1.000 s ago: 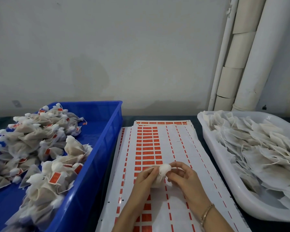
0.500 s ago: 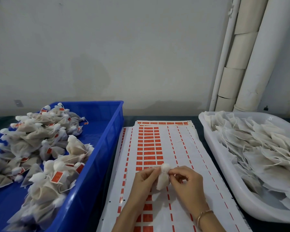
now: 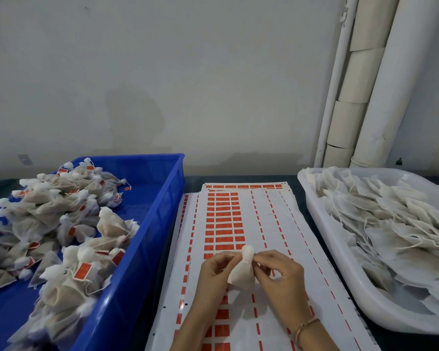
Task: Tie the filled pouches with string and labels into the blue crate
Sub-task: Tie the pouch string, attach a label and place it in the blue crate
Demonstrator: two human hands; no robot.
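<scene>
**Pouch held at the neck between both hands, tie unfinished; crate lies to the left**

Item in work: one filled pouch [image 3: 241,271], held just above the label sheets [image 3: 271,224] at the centre of the table [image 3: 195,183]. Its long axis is roughly upright in the view. The gathered neck and white tuft are at the top, and the fuller body hangs below toward the person.

Grip: the left hand [image 3: 213,272] pinches the neck from the left, and the right hand [image 3: 280,274] pinches it from the right. The fingertips of both meet just under the tuft, so both grips are closed on the pouch. The string is too fine to make out. No label is visible on this pouch.

Judgement: the tie is in hand and not complete, and the label is outstanding.

Destination: the blue crate [image 3: 147,239] stands just beside the sheets, to the left of the pouch. It already holds a heap of tied pouches [image 3: 61,224] with red tags. The left hand is the nearer to it, so the drop would be a short leftward carry over the crate's near wall.

Supply: the white tray [image 3: 345,259] on the right holds the untied pouches [image 3: 390,224] within reach of the right hand.
</scene>
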